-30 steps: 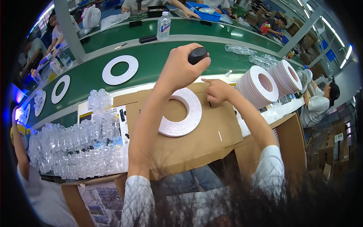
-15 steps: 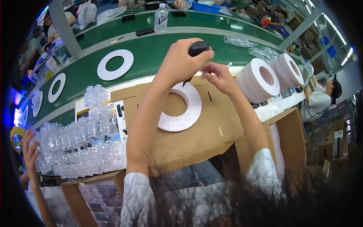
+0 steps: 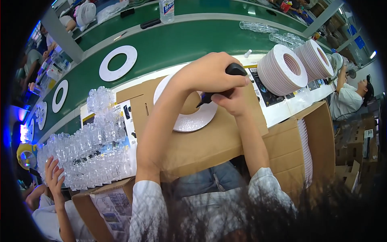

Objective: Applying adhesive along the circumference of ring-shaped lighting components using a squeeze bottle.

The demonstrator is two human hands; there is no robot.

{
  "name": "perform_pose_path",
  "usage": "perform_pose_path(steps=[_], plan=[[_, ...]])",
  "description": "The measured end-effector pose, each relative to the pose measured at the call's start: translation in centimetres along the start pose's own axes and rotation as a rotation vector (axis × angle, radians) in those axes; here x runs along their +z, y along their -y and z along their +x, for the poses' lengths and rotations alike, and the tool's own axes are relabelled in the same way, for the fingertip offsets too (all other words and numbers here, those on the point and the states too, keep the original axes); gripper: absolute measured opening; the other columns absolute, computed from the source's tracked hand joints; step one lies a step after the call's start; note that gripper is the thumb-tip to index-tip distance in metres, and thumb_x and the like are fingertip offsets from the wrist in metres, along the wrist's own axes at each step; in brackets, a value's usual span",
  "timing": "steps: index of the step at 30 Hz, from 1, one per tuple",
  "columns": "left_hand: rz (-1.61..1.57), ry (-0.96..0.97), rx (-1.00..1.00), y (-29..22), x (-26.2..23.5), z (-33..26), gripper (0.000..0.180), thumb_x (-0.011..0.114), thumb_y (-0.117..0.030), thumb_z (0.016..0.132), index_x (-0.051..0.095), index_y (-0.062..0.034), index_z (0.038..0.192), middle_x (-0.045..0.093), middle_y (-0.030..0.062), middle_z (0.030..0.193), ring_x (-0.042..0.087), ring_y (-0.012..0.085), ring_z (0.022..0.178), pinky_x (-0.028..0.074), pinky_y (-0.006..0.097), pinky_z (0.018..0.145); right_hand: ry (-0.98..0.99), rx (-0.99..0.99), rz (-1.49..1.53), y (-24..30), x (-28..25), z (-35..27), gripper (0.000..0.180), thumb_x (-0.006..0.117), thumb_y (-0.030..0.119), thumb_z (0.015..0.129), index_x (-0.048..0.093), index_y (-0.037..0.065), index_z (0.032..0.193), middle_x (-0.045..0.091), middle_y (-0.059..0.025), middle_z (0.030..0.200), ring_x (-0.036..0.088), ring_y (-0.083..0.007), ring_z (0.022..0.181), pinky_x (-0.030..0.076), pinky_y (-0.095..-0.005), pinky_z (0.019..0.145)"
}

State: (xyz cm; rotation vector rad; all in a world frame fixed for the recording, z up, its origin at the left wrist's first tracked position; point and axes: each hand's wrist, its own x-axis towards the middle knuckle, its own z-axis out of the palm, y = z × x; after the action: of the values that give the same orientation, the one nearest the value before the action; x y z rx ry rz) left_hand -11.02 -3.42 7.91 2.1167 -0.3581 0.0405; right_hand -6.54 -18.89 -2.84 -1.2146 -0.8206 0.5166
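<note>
Centre frame: left hand [image 3: 209,76] clenched around a black-handled tool [image 3: 225,80], tip down on the white ring [image 3: 189,117] lying on cardboard [image 3: 209,141]; right hand [image 3: 234,101] pinches beneath it. A slipped tip would probably prick those fingers.

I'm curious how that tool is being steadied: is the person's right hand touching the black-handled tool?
Touching. The head view shows the right hand pressed against the black-handled tool just below the left hand, which wraps its handle, with no gap visible.

Pale sleeves [image 3: 149,205], bare forearms, blue jeans [image 3: 209,181].
</note>
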Motion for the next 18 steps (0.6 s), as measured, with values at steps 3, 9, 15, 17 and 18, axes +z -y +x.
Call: perform_pose_path(steps=[3,9,15,17,18], plan=[[0.074,0.068,0.034,-0.1,-0.9,-0.8,0.034,0.069,-0.033,0.082,0.07,-0.0012,0.092,0.069,0.0113,0.08,0.065,0.0223,0.075,0.051,0.032,0.07,-0.038,-0.008,-0.172,-0.1,1.9,-0.4,0.061,0.082,0.006,0.068,0.053,0.004,0.122,0.062,-0.0071,0.11,0.062,-0.019,0.102,0.053,-0.0331,0.086],[0.307,0.149,-0.063,-0.9,-2.0,-2.5,0.041,0.07,-0.041,0.079,0.07,-0.0022,0.094,0.069,0.0141,0.08,0.065,0.0275,0.074,0.051,0.035,0.068,0.005,0.019,-0.272,-0.3,2.9,-0.6,0.058,0.086,0.01,0.064,0.055,0.003,0.113,0.061,-0.0068,0.105,0.062,-0.0166,0.097,0.053,-0.0312,0.079],[0.39,0.184,-0.151,-1.0,-2.0,-2.7,0.047,0.07,-0.046,0.075,0.07,-0.0018,0.091,0.068,0.0157,0.076,0.065,0.0299,0.069,0.051,0.036,0.063,0.023,-0.07,-0.241,-0.6,2.7,-0.5,0.047,0.085,0.007,0.063,0.06,0.003,0.103,0.064,-0.0045,0.094,0.064,-0.0141,0.084,0.053,-0.0286,0.069],[0.43,0.181,-0.18,-1.3,-2.2,-3.0,0.05,0.071,-0.049,0.073,0.07,-0.0016,0.091,0.068,0.0163,0.075,0.065,0.0301,0.069,0.051,0.037,0.062,0.035,-0.106,-0.257,-0.6,2.8,-0.5,0.045,0.084,0.007,0.063,0.061,0.003,0.101,0.066,-0.0041,0.09,0.065,-0.0139,0.081,0.053,-0.0282,0.068],[0.496,0.154,-0.221,-1.4,-2.4,-3.3,0.05,0.071,-0.048,0.071,0.071,-0.0004,0.086,0.067,0.0155,0.071,0.065,0.0284,0.065,0.051,0.036,0.06,0.052,-0.102,-0.258,-0.5,3.0,-0.4,0.042,0.084,0.006,0.064,0.062,0.003,0.099,0.067,-0.0043,0.089,0.066,-0.0143,0.081,0.053,-0.0283,0.068]])
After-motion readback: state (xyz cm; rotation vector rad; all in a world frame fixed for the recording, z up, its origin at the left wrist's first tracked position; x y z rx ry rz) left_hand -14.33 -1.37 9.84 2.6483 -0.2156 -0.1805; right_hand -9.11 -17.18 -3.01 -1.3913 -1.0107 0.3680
